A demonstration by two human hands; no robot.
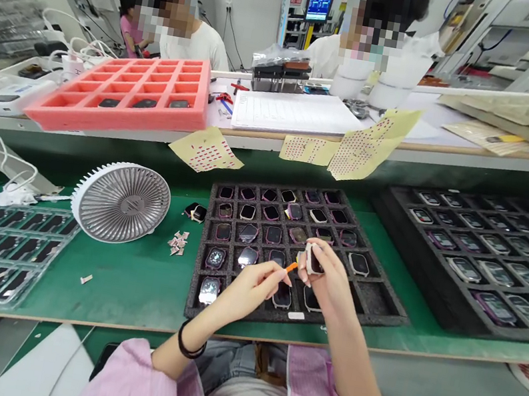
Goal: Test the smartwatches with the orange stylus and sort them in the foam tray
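Head view: left hand near the centre, fingertips pinched closed around a thin orange tool, its tip just beside a smartwatch. Right hand at 3 o'clock from the left hand, thumb and fingers closed on this smartwatch, raised above a black foam tray with rows of watch bodies. At 3 o'clock from that tray, a second black tray with more watches. At 9 o'clock, a white desk fan on a green mat. At 10 o'clock, a pink foam tray.
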